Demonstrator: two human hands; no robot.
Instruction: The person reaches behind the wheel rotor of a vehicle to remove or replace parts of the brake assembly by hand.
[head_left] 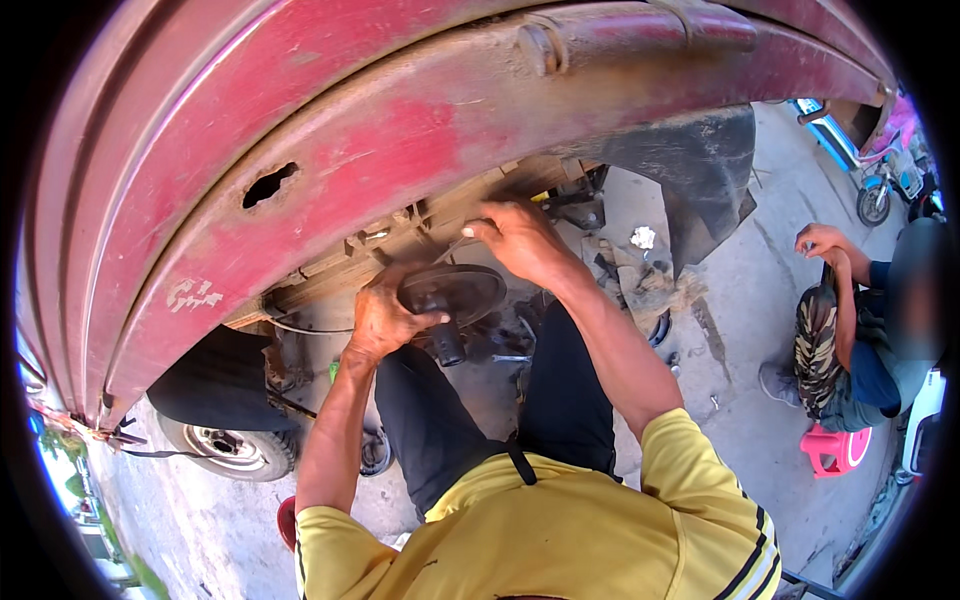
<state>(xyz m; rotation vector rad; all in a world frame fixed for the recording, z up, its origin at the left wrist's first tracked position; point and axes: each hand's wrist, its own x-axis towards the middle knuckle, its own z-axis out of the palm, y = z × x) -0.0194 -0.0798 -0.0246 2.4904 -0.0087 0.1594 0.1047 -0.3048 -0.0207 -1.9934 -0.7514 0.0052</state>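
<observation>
My left hand [385, 315] is closed on the edge of a round, dark, rusty metal disc [480, 290], its thumb across the face. A short cylindrical stub [449, 345] sticks out of the disc toward me. Just above the disc, my right hand [522, 240] reaches in to the vehicle's dirty underside frame [440, 228]. Its thumb and fingers are pinched together, and a thin line, perhaps a wire, runs from them toward the disc. Whatever lies behind the fingers is hidden. The dented red vehicle body [400, 140] arches over both hands.
A wheel [230, 450] stands at left under the body. A black flap [690, 170] hangs at right. On the ground lie a wrench [512, 358] and loose parts. Another person [880, 320] sits at right on a pink stool [832, 452]; a motorcycle [880, 195] stands behind.
</observation>
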